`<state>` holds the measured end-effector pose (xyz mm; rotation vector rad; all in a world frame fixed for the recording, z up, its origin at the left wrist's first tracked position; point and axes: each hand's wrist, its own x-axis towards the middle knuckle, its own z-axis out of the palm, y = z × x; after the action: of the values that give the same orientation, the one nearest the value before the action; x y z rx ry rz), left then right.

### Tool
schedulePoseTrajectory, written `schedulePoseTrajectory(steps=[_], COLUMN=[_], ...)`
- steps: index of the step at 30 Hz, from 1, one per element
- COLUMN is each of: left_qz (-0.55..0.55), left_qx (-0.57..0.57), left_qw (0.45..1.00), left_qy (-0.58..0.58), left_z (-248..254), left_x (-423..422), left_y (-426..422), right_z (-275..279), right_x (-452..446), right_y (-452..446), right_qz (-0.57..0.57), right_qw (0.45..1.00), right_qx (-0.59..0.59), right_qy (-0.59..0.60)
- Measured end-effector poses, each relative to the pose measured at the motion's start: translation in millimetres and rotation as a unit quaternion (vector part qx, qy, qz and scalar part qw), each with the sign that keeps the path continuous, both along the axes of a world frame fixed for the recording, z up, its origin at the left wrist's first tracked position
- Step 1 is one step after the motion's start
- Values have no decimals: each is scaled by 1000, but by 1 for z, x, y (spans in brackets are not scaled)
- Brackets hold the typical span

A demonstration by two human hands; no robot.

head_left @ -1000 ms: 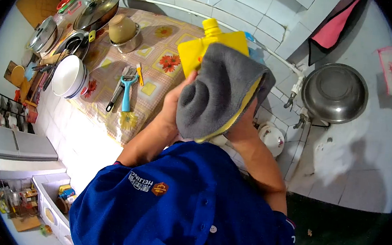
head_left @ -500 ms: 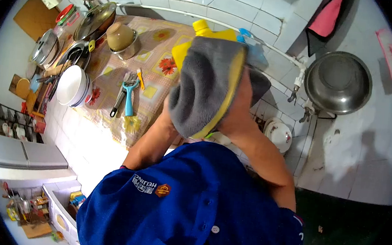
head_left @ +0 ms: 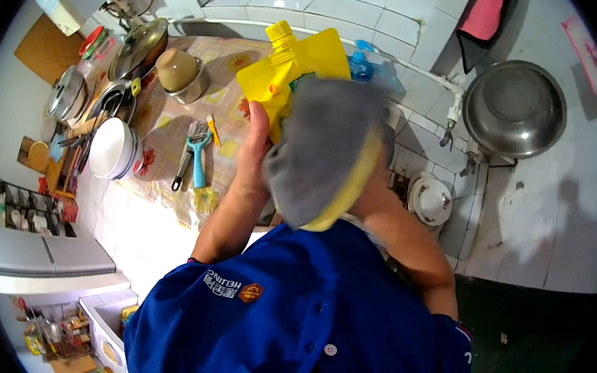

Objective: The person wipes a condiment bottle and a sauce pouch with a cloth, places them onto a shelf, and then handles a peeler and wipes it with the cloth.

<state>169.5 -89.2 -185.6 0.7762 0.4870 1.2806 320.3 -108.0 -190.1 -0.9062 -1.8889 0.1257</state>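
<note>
My left hand is around the lower left side of a yellow spouted pouch, its thumb up along the edge and its other fingers hidden. The pouch is upright with its ribbed yellow cap at the top. A grey towel with a yellow border covers the pouch's lower part and is blurred by motion. Behind that towel, my right hand grips it from the right; its fingers are mostly covered.
On the patterned tablecloth lie a blue peeler and an orange-handled tool. White bowls, a brown cup and a lidded pan stand left. Right are taps, stacked plates and a metal basin.
The pouch has shifted left and more of it shows above the towel. The towel has moved lower and now blurs. My left thumb has come into sight.
</note>
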Motion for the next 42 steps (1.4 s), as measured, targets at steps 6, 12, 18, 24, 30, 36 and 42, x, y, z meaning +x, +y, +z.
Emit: schedulePoseTrajectory(steps=[6, 12, 18, 24, 30, 36, 42], left_qz=[11, 16, 35, 24, -101, -133, -166], left_qx=[51, 36, 107, 40, 11, -57, 53], left_qw=[996, 994, 993, 976, 950, 939, 943], left_qy=[-79, -98, -34, -214, -294, -311, -284], left_z=[6, 5, 0, 15, 11, 13, -32], left_x=[-5, -10, -9, -24, -15, -12, -20], left_y=[1, 8, 6, 7, 8, 15, 22], right_z=[-39, -5, -39, -25, -44, -24, -20], right_x=[39, 13, 21, 48, 46, 45, 43], right_y=[2, -12, 11, 21, 6, 0, 2], right_qz=[-9, 33, -36, -248, -38, -61, -142], right_qw=[968, 998, 997, 943, 971, 989, 985], right_qx=[-249, -4, 2, 196, -43, -97, -24], right_qy=[-10, 59, -73, -105, 234, 90, 90])
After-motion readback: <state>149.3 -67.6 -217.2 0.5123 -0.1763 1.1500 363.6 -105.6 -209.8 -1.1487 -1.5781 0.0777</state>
